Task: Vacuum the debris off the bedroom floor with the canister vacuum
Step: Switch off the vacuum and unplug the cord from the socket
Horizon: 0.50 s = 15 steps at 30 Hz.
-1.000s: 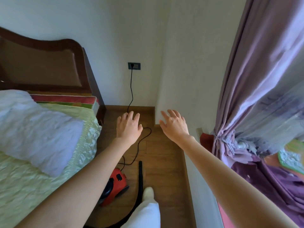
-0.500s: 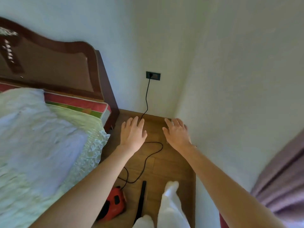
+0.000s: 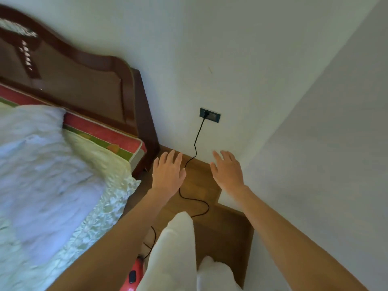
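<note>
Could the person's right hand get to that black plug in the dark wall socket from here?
Probably yes: the right hand is open and empty, and only bare white wall lies between it and the black plug in the dark wall socket.

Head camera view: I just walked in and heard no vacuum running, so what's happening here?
A person stands in the narrow strip of wooden floor between the bed and the wall, both arms stretched forward. The left hand and right hand are open and hold nothing. The red canister vacuum sits on the floor by the person's legs, barely in view. Its black cord runs up to the wall outlet, where it is plugged in. No vacuuming is under way.
</note>
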Available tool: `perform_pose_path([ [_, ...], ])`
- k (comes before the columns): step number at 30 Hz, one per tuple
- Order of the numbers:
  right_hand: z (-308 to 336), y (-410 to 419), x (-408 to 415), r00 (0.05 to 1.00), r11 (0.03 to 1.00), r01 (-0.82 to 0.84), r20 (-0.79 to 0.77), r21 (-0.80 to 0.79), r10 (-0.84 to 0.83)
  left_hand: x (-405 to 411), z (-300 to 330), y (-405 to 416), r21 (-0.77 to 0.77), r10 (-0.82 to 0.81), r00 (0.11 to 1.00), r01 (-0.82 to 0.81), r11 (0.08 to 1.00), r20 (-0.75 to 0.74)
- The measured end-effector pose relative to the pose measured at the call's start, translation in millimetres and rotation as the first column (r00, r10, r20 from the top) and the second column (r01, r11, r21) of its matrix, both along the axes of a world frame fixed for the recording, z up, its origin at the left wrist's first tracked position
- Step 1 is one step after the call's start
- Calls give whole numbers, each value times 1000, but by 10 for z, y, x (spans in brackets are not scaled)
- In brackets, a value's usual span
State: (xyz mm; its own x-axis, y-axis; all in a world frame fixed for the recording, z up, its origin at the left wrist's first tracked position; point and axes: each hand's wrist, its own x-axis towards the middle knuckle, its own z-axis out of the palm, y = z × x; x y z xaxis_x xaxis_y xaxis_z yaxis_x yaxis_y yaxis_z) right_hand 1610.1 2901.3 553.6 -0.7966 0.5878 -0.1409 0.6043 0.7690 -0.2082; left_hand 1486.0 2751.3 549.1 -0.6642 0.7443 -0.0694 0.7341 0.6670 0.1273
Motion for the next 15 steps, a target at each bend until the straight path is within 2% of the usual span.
perform_pose_path([
  [6, -185, 330, -566, 999, 999, 44, -27, 16, -43, -652, -55, 544, 10, -85, 996, 85, 996, -39],
  [10, -387, 605, -1260, 991, 992, 129, -31, 9, -129, -1476, -193, 1026, 26, -171, 981, 174, 984, -88],
  [15, -747, 891, -2217, 955, 968, 251, 162, 10, -249, -2367, -497, 1671, -33, -395, 912, 393, 919, -114],
])
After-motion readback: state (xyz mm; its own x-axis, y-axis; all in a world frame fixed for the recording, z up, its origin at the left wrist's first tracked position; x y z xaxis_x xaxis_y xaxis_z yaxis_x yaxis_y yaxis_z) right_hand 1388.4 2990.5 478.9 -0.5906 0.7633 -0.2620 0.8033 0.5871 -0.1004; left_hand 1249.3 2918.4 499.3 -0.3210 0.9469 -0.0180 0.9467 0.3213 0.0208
